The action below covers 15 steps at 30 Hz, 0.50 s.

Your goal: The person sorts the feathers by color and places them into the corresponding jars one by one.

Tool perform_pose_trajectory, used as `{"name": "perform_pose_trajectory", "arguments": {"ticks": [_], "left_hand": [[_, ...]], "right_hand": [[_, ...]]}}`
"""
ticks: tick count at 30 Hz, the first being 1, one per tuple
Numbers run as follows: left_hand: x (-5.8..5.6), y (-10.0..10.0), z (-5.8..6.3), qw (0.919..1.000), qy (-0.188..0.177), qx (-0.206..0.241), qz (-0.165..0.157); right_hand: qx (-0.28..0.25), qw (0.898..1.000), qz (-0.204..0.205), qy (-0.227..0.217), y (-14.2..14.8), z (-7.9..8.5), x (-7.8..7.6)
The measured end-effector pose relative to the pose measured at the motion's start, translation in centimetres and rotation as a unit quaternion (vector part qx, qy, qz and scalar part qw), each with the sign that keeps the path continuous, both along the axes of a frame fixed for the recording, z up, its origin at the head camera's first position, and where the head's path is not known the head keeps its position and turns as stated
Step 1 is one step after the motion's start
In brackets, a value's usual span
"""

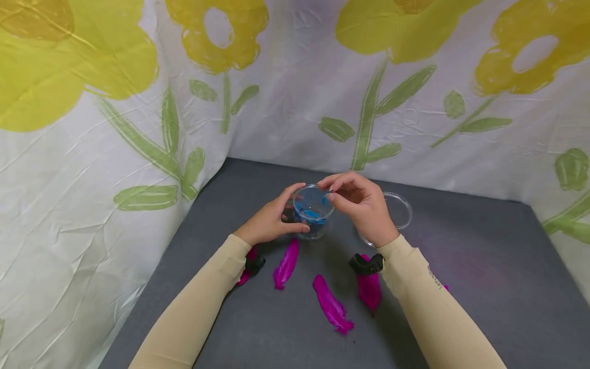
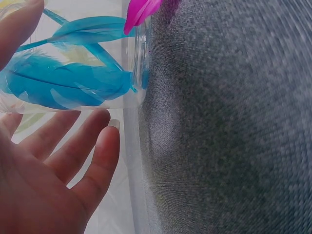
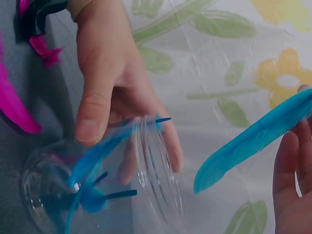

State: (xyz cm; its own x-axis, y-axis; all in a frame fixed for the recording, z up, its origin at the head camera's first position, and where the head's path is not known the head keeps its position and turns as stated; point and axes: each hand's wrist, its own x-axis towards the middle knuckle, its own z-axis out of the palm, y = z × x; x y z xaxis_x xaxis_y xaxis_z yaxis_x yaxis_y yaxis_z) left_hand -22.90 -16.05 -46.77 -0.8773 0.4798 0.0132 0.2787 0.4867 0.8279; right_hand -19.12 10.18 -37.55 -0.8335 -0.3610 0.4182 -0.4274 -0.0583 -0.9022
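Note:
My left hand [image 1: 267,220] holds a clear plastic jar [image 1: 318,234], with the thumb on the near side and the fingers round the far side. Several blue feathers [image 2: 63,83] lie inside the jar, seen through its wall. At the jar's uncovered mouth, my right hand [image 1: 361,202] pinches another blue feather [image 3: 253,141] by one end. In the right wrist view this feather is outside the jar, its free end pointing towards the rim. Only a small bit of it shows in the head view.
Magenta feathers lie on the grey table [image 1: 484,297]: one [image 1: 287,264] before the jar, another [image 1: 332,305] nearer, and one [image 1: 370,292] under the right wrist. More are partly hidden by the forearms. A clear round lid [image 1: 411,214] lies behind the right hand. Flowered cloth [image 1: 286,102] hangs behind.

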Motion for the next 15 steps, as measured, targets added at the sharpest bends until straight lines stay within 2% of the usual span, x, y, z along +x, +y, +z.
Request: {"name": "perform_pose_trajectory", "arguments": {"ticks": [5, 15], "left_hand": [[-0.1, -0.1, -0.2, 1.0000, 0.002, -0.001, -0.004], [0.0, -0.1, 0.0, 1.0000, -0.002, 0.003, -0.004]], "right_hand": [[0.002, 1.000, 0.003, -0.009, -0.6, 0.1, -0.4], [0.002, 1.000, 0.016, -0.005, -1.6, -0.8, -1.4]]}}
